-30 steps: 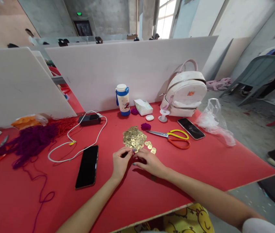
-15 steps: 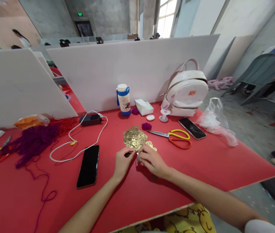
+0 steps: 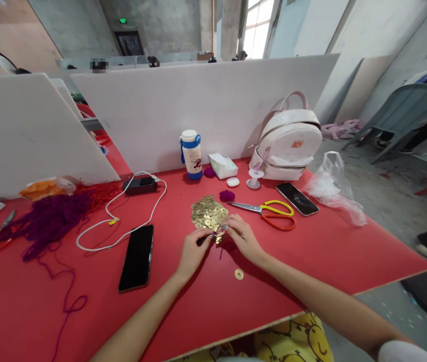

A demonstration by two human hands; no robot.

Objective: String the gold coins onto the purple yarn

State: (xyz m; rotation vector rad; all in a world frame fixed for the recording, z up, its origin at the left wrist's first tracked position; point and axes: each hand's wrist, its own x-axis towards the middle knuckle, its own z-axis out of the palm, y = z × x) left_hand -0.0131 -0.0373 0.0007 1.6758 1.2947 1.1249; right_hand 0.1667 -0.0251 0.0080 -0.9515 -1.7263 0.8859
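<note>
Head view: left hand [image 3: 193, 252], right hand [image 3: 245, 241] hold coins [image 3: 219, 237]; backpack label [image 3: 297, 144] illegible.

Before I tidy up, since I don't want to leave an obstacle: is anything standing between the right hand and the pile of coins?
Nothing visible stands between the right hand and the pile of coins, which lies just beyond it, slightly to its left. The scissors lie off to the right, outside that gap.
</note>
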